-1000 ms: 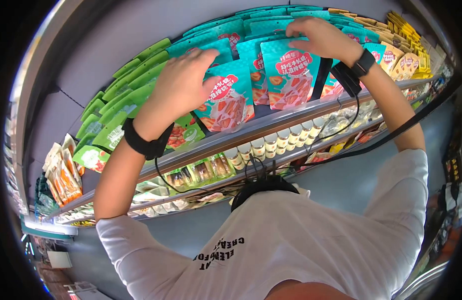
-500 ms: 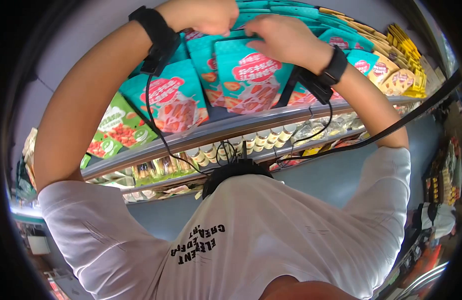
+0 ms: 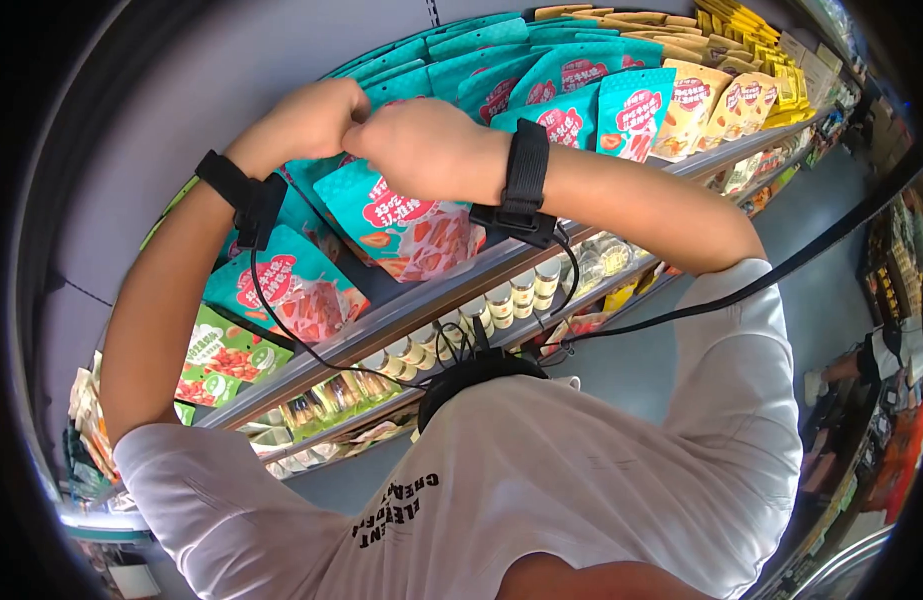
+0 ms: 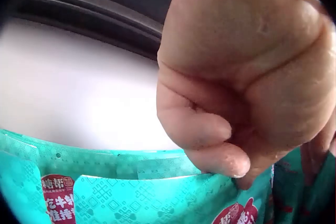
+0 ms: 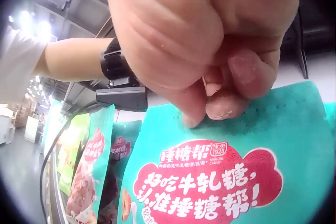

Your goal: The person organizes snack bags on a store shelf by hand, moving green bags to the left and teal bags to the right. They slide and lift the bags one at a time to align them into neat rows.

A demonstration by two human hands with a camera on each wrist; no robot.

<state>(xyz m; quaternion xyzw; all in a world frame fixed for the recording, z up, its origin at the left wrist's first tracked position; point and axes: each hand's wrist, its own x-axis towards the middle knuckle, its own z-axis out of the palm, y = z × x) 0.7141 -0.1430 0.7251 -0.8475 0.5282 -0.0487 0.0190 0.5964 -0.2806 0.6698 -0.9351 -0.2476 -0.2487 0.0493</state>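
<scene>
In the head view both hands meet at the top of a teal candy bag with a red label and strawberry pictures, at the shelf's front. My left hand has curled fingers; the left wrist view has its fingertips pinching the top edge of a teal bag. Knuckles to knuckles beside it, my right hand pinches the bag's upper edge, its thumb and fingertips overlapping the teal front in the right wrist view. Part of the bag's top is hidden behind the hands.
Another teal bag leans to the left, beside green bags. Rows of teal bags stand behind, with tan bags and yellow packs rightward. Small jars line the shelf below. Cables hang from both wrists.
My left hand has moved in toward the right hand from the left-hand teal bag. The right hand's fingers have curled at the bag's top. The view has turned and shifted.
</scene>
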